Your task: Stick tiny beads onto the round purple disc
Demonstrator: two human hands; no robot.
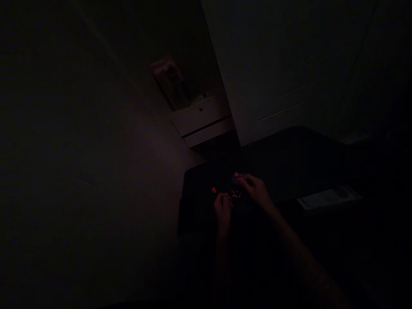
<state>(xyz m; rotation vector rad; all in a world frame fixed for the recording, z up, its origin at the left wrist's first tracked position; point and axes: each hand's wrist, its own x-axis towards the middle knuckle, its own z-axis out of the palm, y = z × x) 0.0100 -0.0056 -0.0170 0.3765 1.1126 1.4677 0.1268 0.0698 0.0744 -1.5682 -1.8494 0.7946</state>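
The room is very dark, so fine detail is lost. My right hand (255, 188) is closed, its thumb and fingertips pinching the edge of a small purplish object (234, 180). A glowing red-orange piece (237, 175) shows at that object's top; whether it is part of it I cannot tell. My left hand (222, 205) has its fingers curled together low over the dark table (283, 159); anything inside them is hidden. Between the hands lie several tiny orange bits (236, 194). Just beyond my left fingers is a small red lump (213, 189).
A pale wall (128, 171) runs along the left side of the table. White drawers (206, 118) stand beyond it, with a red-edged box or picture (169, 81) above. A large pale panel (273, 73) rises behind the table. A whitish flat item (330, 198) is at the right.
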